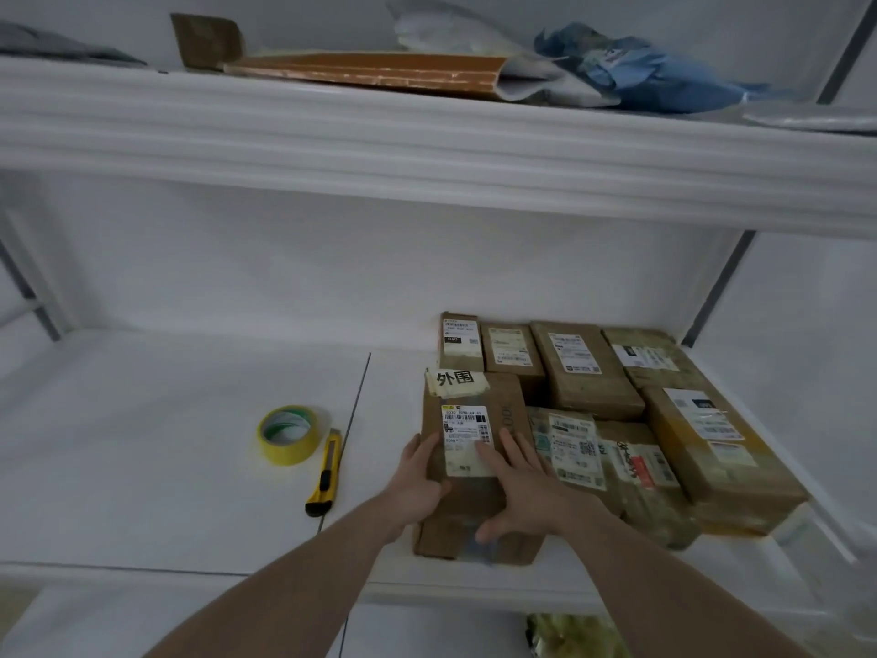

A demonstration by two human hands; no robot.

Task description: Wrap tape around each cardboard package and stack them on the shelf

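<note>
The white metal shelf carries a block of brown cardboard packages with white shipping labels, packed side by side at its right end. The long brown cardboard package with a white barcode label lies at the left edge of that block, touching its right-hand neighbour and reaching almost to the shelf's front lip.

Hand state: the left hand wraps its fingers around the package's left edge. The right hand lies flat on top with fingers spread, the thumb at the near end.

Risks:
1. The near end sits close to the front lip; a pull toward the person could tip the package off the shelf.
2. A sideways push could shift the neighbouring packages out of line.
3. The yellow roll of tape and the yellow-and-black utility knife lie to the left, apart from both hands; a sweeping forearm could knock the knife off the edge.

Legible writing: a cream paper strip at the package's far end reads "外围". A black tag on a rear package appears to read "060"; finer label print is too blurred to read.
</note>
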